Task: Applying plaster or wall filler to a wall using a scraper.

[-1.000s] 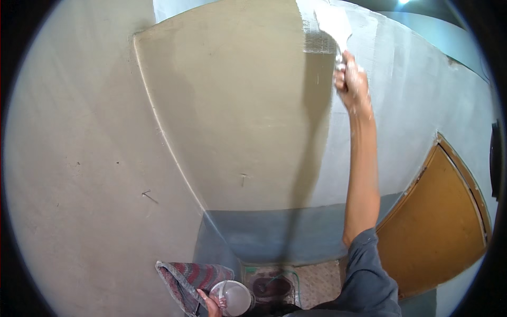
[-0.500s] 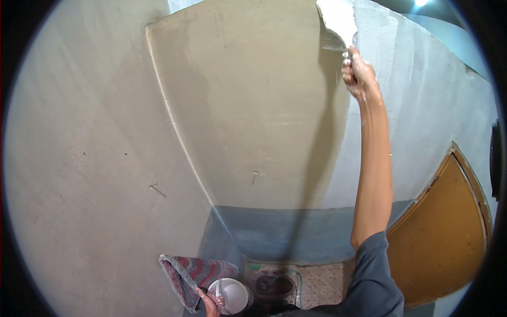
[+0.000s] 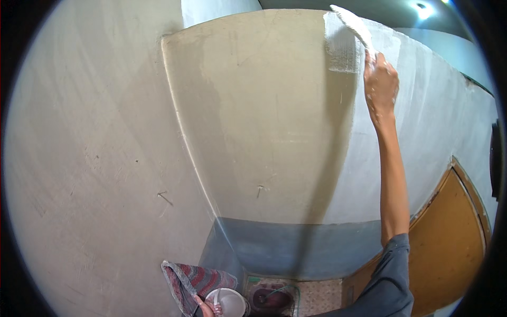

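- Brush [image 3: 353, 25]: we saw it near the top edge of the wall [image 3: 264, 105], long axis slanting, bristles pointing up-left.
- Our right hand [image 3: 381, 84] had fingers wrapped around its handle.
- Our left hand [image 3: 205, 307] held the white bucket [image 3: 241, 297].

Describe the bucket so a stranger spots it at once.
Find the blue-grey band along the far wall's bottom, then look below its left end. There, at the left hand, is the round white bucket. Its pale open mouth distinguishes it from the striped cloth on its left and dark red basin on its right.
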